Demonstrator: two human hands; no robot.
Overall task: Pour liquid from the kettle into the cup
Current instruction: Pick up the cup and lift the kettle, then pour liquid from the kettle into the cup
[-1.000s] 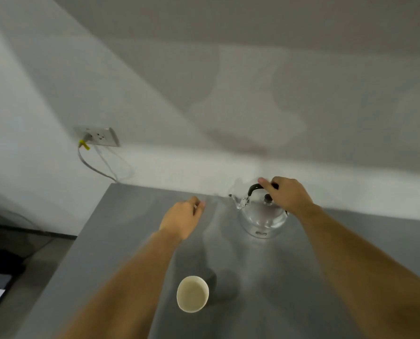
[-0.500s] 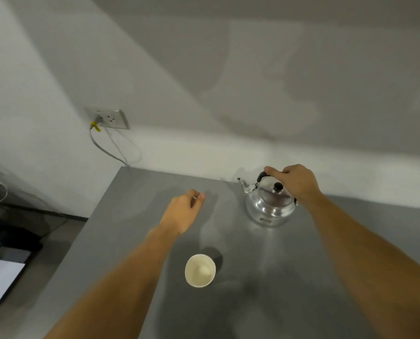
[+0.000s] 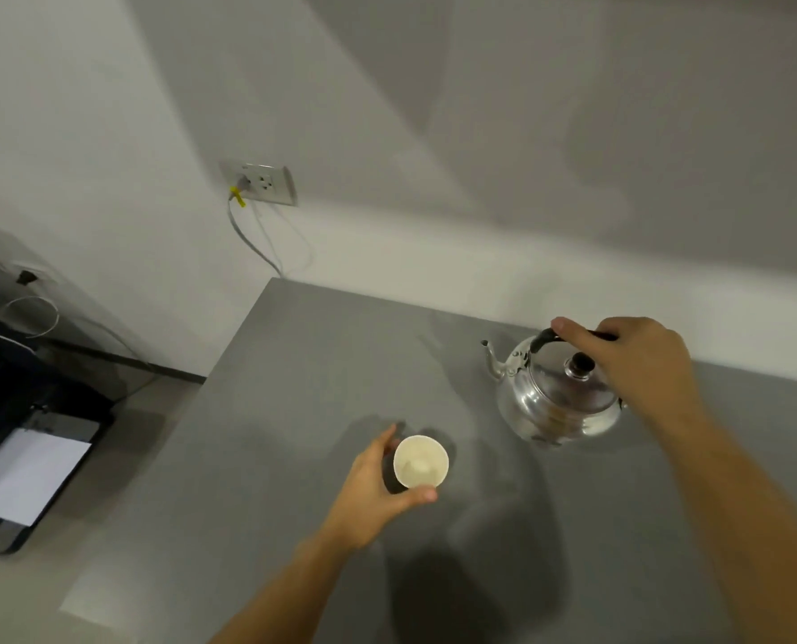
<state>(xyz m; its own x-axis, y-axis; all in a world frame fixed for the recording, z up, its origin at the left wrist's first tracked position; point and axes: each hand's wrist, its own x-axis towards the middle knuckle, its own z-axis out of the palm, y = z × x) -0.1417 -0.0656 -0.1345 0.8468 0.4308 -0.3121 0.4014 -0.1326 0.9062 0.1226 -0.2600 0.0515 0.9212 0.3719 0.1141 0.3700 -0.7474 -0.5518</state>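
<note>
A shiny metal kettle (image 3: 555,402) with a black lid knob and black handle stands on the grey table (image 3: 294,364), spout pointing left. My right hand (image 3: 633,360) is closed around its handle from above. A small cream paper cup (image 3: 421,461) stands upright left of and nearer than the kettle. My left hand (image 3: 373,490) curls around the cup's left side, thumb and fingers touching its wall. The cup's inside looks pale; I cannot tell whether it holds liquid.
The table's left edge runs diagonally; beyond it lies the floor with a dark printer holding white paper (image 3: 25,476). A wall socket (image 3: 262,181) with a plugged-in cable sits on the white wall behind. The table's back edge meets the wall just behind the kettle.
My left hand has drawn back from the middle of the table and closed around the cup. My right hand stays on the kettle handle. The view has shifted right.
</note>
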